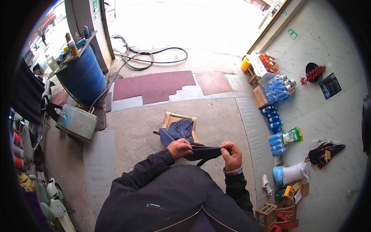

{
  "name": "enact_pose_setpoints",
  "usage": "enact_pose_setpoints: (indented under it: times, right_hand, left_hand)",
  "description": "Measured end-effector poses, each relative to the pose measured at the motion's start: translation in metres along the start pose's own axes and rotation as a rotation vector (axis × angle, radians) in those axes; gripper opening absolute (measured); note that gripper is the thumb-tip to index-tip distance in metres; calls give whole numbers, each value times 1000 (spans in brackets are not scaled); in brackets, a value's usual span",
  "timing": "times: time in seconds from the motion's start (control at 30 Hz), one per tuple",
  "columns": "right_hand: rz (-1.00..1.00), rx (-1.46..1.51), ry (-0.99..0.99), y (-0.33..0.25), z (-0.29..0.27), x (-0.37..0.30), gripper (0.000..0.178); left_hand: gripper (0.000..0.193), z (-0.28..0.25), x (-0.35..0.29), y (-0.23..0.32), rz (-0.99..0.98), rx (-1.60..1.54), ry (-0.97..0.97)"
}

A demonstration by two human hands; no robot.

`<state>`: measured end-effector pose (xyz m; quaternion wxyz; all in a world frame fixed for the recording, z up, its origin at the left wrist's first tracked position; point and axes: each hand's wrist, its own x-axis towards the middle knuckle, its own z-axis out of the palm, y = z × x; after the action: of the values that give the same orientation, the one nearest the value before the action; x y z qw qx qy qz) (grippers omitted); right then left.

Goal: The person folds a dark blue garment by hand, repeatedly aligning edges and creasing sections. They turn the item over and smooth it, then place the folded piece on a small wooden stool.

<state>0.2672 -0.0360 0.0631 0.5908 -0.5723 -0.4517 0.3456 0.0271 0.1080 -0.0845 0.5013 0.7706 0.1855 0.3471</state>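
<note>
A dark piece of cloth (pixel 205 152) is stretched sideways in front of my chest. My left hand (pixel 179 149) closes on its left end, fingers curled. At the right end, my right hand (pixel 232 156) pinches the cloth between thumb and fingers. Just beyond my left hand, a crumpled navy garment (pixel 180 129) lies over a low wooden chair (pixel 167 119). Whether the stretched cloth belongs to that garment, I cannot tell. A narrow strip hangs below the cloth's middle.
On the left stand a blue barrel (pixel 83 75), a grey-green box (pixel 79 123) and a pale green scooter (pixel 56 201). A black hose (pixel 154 54) coils near the doorway. Red mats (pixel 154 87) cover floor ahead. Blue bottles (pixel 273 120), boxes and white shoes (pixel 266 185) line the right.
</note>
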Motion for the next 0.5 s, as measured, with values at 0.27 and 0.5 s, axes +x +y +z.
enact_pose_setpoints:
  times: [0.27,0.5]
  right_hand:
    - [-5,52,84,5,-3,1,9]
    - [-11,82,149,10,-5,1,12]
  left_hand:
    - [25,-4,0,2,88,-19,29]
    - [19,-10,1,29,-20,-85,83]
